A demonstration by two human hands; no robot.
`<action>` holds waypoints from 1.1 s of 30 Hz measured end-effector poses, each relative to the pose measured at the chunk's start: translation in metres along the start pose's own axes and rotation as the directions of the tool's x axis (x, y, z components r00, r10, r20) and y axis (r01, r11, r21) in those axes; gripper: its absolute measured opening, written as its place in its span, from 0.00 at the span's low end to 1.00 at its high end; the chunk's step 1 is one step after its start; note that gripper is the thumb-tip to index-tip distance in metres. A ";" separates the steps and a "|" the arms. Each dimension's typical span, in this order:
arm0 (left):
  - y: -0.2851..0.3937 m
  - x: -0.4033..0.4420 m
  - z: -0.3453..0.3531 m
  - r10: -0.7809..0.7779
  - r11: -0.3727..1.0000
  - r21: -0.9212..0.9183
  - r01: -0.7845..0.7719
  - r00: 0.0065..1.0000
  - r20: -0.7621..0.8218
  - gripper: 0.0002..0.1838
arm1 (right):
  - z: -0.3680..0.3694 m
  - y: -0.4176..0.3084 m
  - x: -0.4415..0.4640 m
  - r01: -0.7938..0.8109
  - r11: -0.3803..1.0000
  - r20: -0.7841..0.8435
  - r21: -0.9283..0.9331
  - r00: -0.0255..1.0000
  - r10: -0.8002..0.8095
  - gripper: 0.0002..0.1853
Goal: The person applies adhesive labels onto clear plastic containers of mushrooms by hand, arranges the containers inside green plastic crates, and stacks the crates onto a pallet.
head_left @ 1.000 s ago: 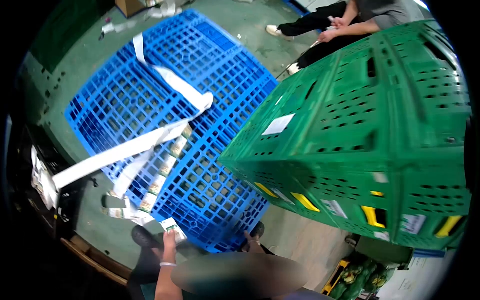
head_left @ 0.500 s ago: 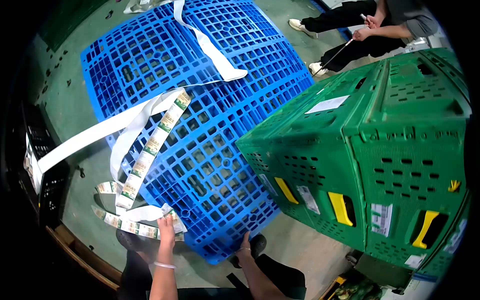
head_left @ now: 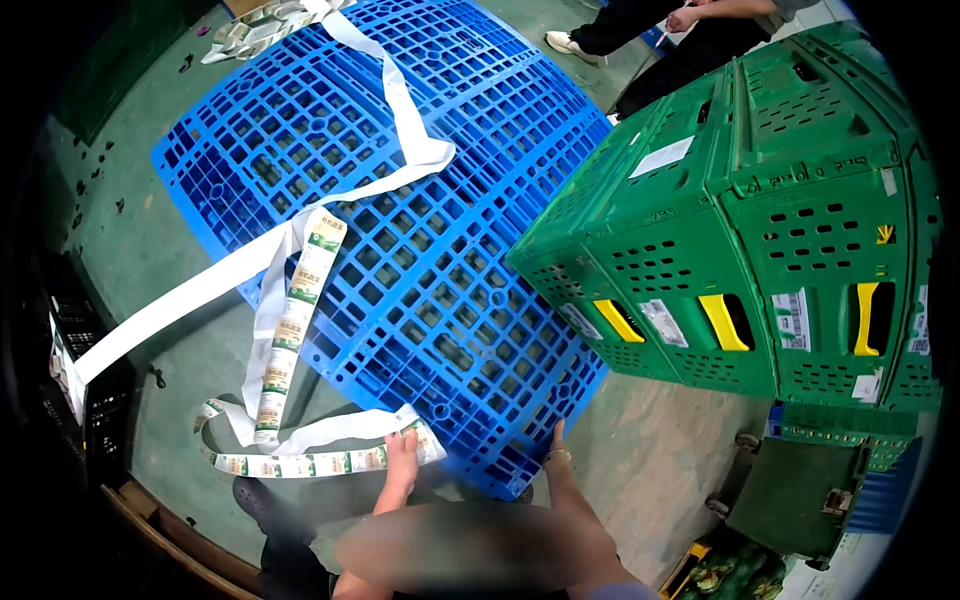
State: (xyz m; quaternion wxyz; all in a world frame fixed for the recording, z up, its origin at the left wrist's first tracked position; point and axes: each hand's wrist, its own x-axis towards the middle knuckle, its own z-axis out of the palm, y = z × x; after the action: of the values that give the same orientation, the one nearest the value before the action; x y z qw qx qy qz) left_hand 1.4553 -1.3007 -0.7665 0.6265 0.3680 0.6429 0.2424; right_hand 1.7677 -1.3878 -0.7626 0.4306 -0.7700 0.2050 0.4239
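A blue plastic grid pallet (head_left: 455, 345) spreads in front of me, its near edge at my hands. My left hand (head_left: 402, 462) is closed on the near end of a long strip of printed labels (head_left: 345, 461), right by the pallet's edge. From there the strip loops left and doubles back over the pallet, its white backing (head_left: 190, 295) showing in places. My right hand (head_left: 557, 452) grips the pallet's near right edge, thumb on top and the other fingers hidden.
Stacked green crates (head_left: 650, 250) with yellow latches stand at the right against the pallet. A black crate (head_left: 105, 390) at the left takes one end of the strip. Another person's hand (head_left: 683, 18) is at the top right. A wheeled cart (head_left: 795, 495) stands lower right.
The view has shifted, with the crates appearing farther right. My left hand has moved right with the label strip's end. Less of the other person is visible now.
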 end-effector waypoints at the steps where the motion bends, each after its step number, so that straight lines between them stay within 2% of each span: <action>1: 0.000 -0.003 -0.013 -0.033 0.994 -0.096 0.042 0.995 0.093 0.20 | -0.022 0.011 0.034 -0.068 0.996 -0.057 -0.064 0.996 0.064 0.46; 2: 0.002 -0.005 -0.025 -0.051 0.978 -0.191 0.088 0.981 0.190 0.20 | -0.028 0.000 0.020 -0.064 0.996 -0.059 -0.059 0.996 0.060 0.46; 3: 0.008 -0.012 -0.035 -0.046 0.978 -0.191 0.083 0.980 0.193 0.20 | -0.030 -0.016 -0.005 0.031 0.951 -0.048 -0.308 0.998 -0.048 0.41; 4: 0.016 -0.026 -0.050 0.021 0.999 0.022 -0.026 0.976 0.216 0.19 | -0.038 -0.029 -0.033 0.115 0.835 -0.010 -0.538 0.990 -0.143 0.37; 5: 0.025 -0.038 -0.063 0.082 0.963 0.230 -0.140 0.966 0.244 0.18 | -0.051 -0.047 -0.053 0.302 0.675 0.040 -0.673 0.926 -0.374 0.34; 6: 0.039 -0.049 -0.076 0.085 0.963 0.233 -0.136 0.973 0.216 0.18 | -0.060 -0.077 -0.070 0.456 0.447 0.147 -0.770 0.808 -0.571 0.31; 7: 0.050 -0.067 -0.093 0.089 0.957 0.253 -0.146 0.971 0.224 0.17 | -0.081 -0.101 -0.073 0.621 0.330 0.290 -0.711 0.686 -0.667 0.29; 8: 0.055 -0.089 -0.109 0.081 0.952 0.270 -0.141 0.972 0.220 0.17 | -0.068 -0.152 -0.143 0.627 0.168 0.394 -0.761 0.652 -0.648 0.28; 9: 0.059 -0.107 -0.127 0.061 0.972 0.214 -0.102 0.980 0.189 0.17 | -0.068 -0.183 -0.187 0.684 0.171 0.417 -0.709 0.602 -0.681 0.27; 10: 0.104 -0.136 -0.149 0.003 0.987 0.156 -0.027 0.988 0.155 0.18 | -0.066 -0.212 -0.214 0.742 0.171 0.437 -0.648 0.547 -0.714 0.27; 12: 0.125 -0.171 -0.196 0.050 0.973 0.224 -0.052 0.999 0.016 0.19 | -0.079 -0.248 -0.242 0.805 0.034 0.526 -0.593 0.419 -0.740 0.26; 13: 0.169 -0.198 -0.220 0.028 0.993 0.119 -0.021 0.998 -0.057 0.18 | -0.078 -0.261 -0.268 0.786 0.050 0.533 -0.617 0.463 -0.709 0.24; 14: 0.249 -0.238 -0.242 0.025 1.000 0.012 -0.023 0.984 -0.178 0.18 | -0.069 -0.268 -0.297 0.764 0.064 0.535 -0.642 0.505 -0.677 0.23; 15: 0.227 -0.249 -0.272 0.119 0.984 -0.097 -0.150 0.956 -0.266 0.17 | -0.061 -0.272 -0.319 0.789 0.036 0.574 -0.613 0.476 -0.666 0.23; 16: 0.281 -0.286 -0.307 0.114 0.989 -0.054 -0.139 0.940 -0.323 0.17 | -0.055 -0.273 -0.336 0.727 -0.097 0.662 -0.680 0.551 -0.507 0.23; 17: 0.308 -0.312 -0.345 0.025 0.960 -0.252 -0.124 0.931 -0.364 0.17 | -0.043 -0.272 -0.351 0.658 -0.244 0.698 -0.712 0.627 -0.344 0.22; 18: 0.336 -0.342 -0.383 0.045 0.944 -0.262 -0.199 0.867 -0.497 0.16 | -0.030 -0.267 -0.367 0.669 -0.255 0.712 -0.698 0.615 -0.338 0.22; 19: 0.347 -0.367 -0.426 0.078 0.880 -0.326 -0.345 0.783 -0.617 0.14 | -0.017 -0.260 -0.383 0.727 -0.264 0.773 -0.634 0.599 -0.210 0.22; 20: 0.375 -0.396 -0.457 0.110 0.841 -0.285 -0.459 0.662 -0.742 0.14 | -0.008 -0.253 -0.393 0.779 -0.256 0.816 -0.572 0.573 -0.082 0.22; 21: 0.383 -0.421 -0.496 0.161 0.750 -0.243 -0.616 0.525 -0.836 0.15 | 0.000 -0.241 -0.406 0.768 -0.257 0.805 -0.587 0.586 -0.089 0.22; 23: 0.391 -0.473 -0.572 0.188 0.739 -0.116 -0.664 0.368 -0.911 0.17 | 0.040 -0.224 -0.429 0.790 -0.417 0.873 -0.449 0.487 -0.016 0.22; 25: 0.400 -0.515 -0.638 0.141 0.672 -0.001 -0.740 0.129 -0.982 0.21 | 0.080 -0.199 -0.466 0.862 -0.302 0.907 -0.406 0.420 -0.020 0.23; 27: 0.391 -0.567 -0.708 0.066 0.663 0.038 -0.748 0.007 -0.998 0.22 | 0.121 -0.173 -0.515 0.887 -0.178 0.905 -0.425 0.418 -0.081 0.24; 28: 0.409 -0.589 -0.729 0.057 0.651 0.077 -0.755 -0.052 -0.997 0.21 | 0.138 -0.158 -0.528 0.910 -0.115 0.917 -0.399 0.393 -0.075 0.23; 29: 0.449 -0.601 -0.731 0.030 0.702 0.180 -0.689 -0.223 -0.974 0.21 | 0.153 -0.144 -0.541 0.927 -0.048 0.927 -0.371 0.368 -0.070 0.22; 30: 0.449 -0.628 -0.766 0.008 0.626 0.207 -0.752 -0.259 -0.966 0.22 | 0.166 -0.136 -0.564 0.929 -0.063 0.931 -0.365 0.364 -0.020 0.21; 31: 0.454 -0.655 -0.794 0.085 0.606 0.293 -0.739 -0.306 -0.948 0.21 | 0.175 -0.126 -0.568 0.927 -0.090 0.929 -0.364 0.368 0.033 0.21; 32: 0.476 -0.675 -0.812 0.024 0.620 0.298 -0.726 -0.362 -0.932 0.22 | 0.186 -0.118 -0.572 0.927 -0.115 0.926 -0.356 0.367 0.086 0.21; 33: 0.495 -0.691 -0.821 0.055 0.635 0.365 -0.681 -0.432 -0.900 0.22 | 0.192 -0.115 -0.577 0.926 -0.107 0.924 -0.363 0.372 0.084 0.21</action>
State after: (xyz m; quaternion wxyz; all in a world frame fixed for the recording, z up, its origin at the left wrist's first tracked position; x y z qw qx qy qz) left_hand 0.6922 -1.4123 0.1290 -0.1947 0.1084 0.6036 0.7655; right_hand 1.4340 -1.1931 -0.2795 -0.0077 -0.5956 -0.6326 0.4950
